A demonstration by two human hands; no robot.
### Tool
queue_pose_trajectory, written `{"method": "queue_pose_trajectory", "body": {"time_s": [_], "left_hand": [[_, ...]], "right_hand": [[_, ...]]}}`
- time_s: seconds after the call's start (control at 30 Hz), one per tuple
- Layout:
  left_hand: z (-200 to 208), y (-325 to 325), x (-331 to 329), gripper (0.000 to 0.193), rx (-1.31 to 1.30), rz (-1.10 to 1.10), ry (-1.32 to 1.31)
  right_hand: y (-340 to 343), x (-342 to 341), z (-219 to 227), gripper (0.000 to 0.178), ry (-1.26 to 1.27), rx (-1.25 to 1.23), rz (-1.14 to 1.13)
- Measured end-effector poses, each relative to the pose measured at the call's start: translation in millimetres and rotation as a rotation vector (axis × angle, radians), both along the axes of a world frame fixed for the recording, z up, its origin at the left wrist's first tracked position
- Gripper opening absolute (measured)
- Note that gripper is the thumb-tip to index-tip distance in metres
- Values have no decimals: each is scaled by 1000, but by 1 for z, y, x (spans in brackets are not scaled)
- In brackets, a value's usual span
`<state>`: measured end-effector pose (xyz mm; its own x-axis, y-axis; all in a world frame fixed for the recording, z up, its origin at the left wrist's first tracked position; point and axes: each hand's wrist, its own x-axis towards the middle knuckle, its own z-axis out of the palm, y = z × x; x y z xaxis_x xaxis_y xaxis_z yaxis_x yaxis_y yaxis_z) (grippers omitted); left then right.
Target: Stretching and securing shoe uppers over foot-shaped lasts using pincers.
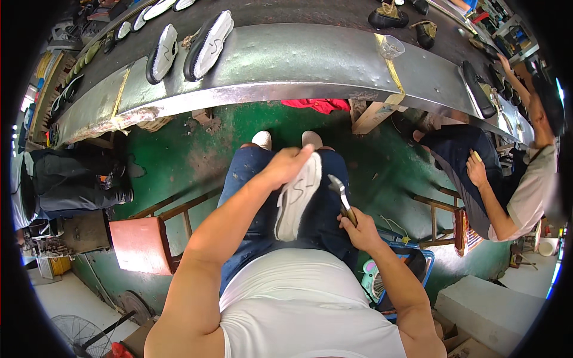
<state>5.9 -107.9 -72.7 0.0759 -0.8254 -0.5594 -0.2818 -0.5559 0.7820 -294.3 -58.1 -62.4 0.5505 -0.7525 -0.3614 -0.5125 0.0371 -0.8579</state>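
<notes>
I note left hand [289, 164] pinching white shoe [298, 200], apparently for steadiness, right hand [362, 230] clasping metal-headed tool [344, 200] alongside.

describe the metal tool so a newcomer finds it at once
From the metal bench, look down to the blue trousers. Over the right thigh, the right hand grips the tool. Its shiny metal head sets it apart from the white shoe in the left hand.
</notes>
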Motion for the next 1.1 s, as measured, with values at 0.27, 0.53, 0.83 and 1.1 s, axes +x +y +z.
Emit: {"method": "queue_pose_trajectory", "body": {"time_s": [0.27, 0.53, 0.83, 1.1], "left_hand": [[-60, 90, -36, 54, -117, 267, 694], [-52, 111, -40, 64, -248, 173, 464], [-38, 91, -36, 74, -96, 386, 575], [-39, 87, -50, 70, -148, 447, 575]], "right_hand": [[-24, 10, 29, 42, 17, -453, 407], [-46, 63, 86, 27, 496, -102, 641], [13, 64, 3, 32, 173, 24, 128], [-48, 17, -9, 46, -274, 1087, 133]]}}
